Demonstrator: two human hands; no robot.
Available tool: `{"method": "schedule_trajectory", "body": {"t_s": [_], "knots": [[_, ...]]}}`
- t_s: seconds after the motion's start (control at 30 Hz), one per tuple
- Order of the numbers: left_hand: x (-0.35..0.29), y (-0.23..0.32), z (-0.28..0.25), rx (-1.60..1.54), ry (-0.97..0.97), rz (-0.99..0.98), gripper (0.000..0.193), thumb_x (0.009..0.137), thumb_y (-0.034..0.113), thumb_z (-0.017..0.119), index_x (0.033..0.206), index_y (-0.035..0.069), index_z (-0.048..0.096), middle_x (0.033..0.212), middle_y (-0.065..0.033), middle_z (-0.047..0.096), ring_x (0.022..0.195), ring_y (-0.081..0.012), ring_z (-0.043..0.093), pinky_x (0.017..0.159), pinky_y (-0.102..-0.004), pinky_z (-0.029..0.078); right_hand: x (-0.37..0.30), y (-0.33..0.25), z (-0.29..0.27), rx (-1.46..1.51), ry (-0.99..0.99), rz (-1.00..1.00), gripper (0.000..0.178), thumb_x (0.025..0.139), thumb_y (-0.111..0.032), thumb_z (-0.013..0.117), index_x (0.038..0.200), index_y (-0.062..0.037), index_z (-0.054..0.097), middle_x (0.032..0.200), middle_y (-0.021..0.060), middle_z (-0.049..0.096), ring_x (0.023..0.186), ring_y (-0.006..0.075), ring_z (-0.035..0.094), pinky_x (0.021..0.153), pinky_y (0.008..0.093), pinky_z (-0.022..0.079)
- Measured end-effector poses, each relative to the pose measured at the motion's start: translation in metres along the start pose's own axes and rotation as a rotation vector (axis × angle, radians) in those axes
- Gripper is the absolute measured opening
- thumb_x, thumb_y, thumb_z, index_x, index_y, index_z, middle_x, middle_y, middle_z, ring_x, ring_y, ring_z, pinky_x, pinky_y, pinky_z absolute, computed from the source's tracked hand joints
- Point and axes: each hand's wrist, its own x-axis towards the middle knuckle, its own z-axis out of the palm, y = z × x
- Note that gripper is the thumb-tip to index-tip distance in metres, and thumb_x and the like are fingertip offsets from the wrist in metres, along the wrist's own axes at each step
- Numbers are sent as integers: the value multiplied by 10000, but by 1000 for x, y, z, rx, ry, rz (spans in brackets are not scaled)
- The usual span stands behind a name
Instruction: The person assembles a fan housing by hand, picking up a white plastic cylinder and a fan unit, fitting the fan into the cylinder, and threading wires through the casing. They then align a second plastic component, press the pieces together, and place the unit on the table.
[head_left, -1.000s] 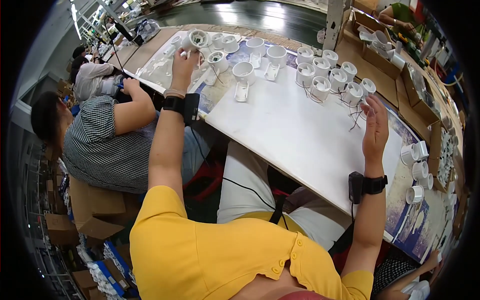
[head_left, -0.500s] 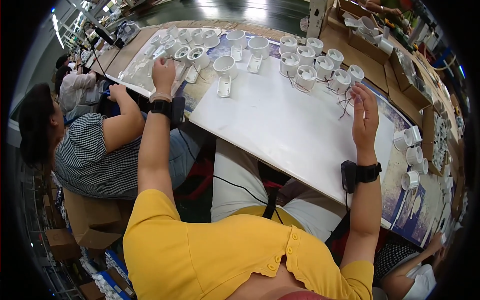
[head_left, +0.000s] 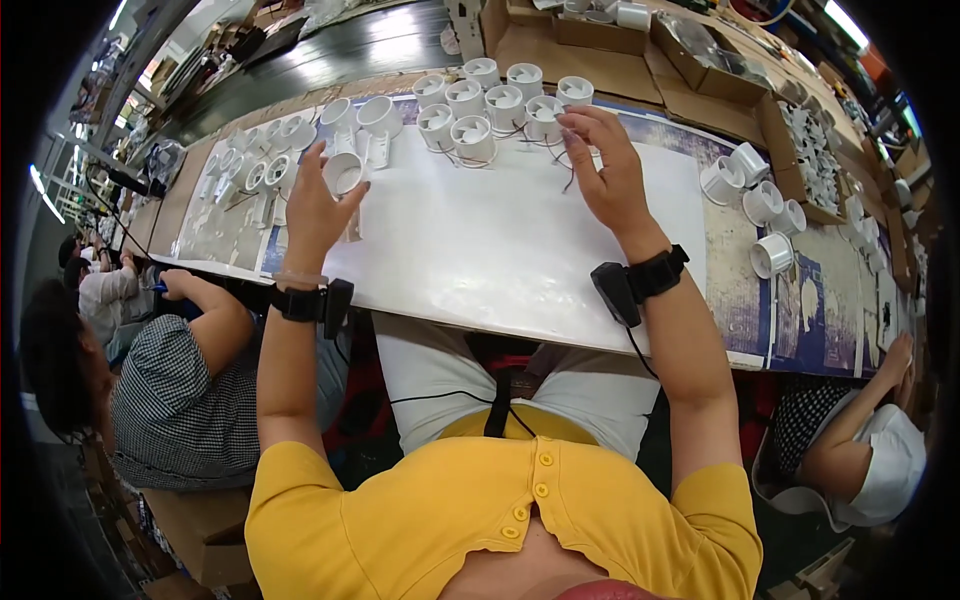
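My left hand point(head_left: 316, 212) has its thumb and fingers round a white round housing point(head_left: 345, 172), whose lower part is largely hidden by the hand. Two more white housings, one at the back point(head_left: 379, 117), stand just beyond it. My right hand point(head_left: 608, 168) is open, fingers apart and slightly bent, beside a white cylinder with fan blades point(head_left: 543, 120). Thin dark red wires point(head_left: 568, 170) trail near its fingers. Several similar fan cylinders, such as a front one point(head_left: 472, 140), form a group between my hands. Each wrist wears a black strapped device.
A white board point(head_left: 470, 250) covers the table before me. White housings point(head_left: 285, 135) crowd the left end, beside a seated co-worker point(head_left: 185, 400). White cups point(head_left: 762, 203) stand at right, near a cardboard box of small white parts point(head_left: 810, 150). Another person sits at far right.
My left hand has moved from the left-hand housings to the round housing standing apart. My right hand stays open beside the fan cylinders. The whole view has swung to the right.
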Motion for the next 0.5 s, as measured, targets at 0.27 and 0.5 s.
{"method": "schedule_trajectory", "body": {"t_s": [0.27, 0.5], "knots": [[8, 133, 43, -362, 89, 497, 830, 637, 202, 846, 1304, 54, 375, 1143, -149, 567, 1042, -304, 565, 870, -369, 474, -7, -11, 16, 646, -341, 385, 407, 967, -180, 515, 1331, -27, 418, 1235, 82, 536, 1055, 149, 548, 872, 272, 463], [28, 151, 63, -628, 61, 535, 814, 727, 419, 778, 1332, 66, 363, 1191, -138, 550, 1136, -296, 512, 908, -390, 458, -2, 7, 3, 500, -310, 282, 434, 959, -172, 528, 1351, -41, 397, 1258, 79, 517, 1119, 146, 515, 882, 272, 461]]}}
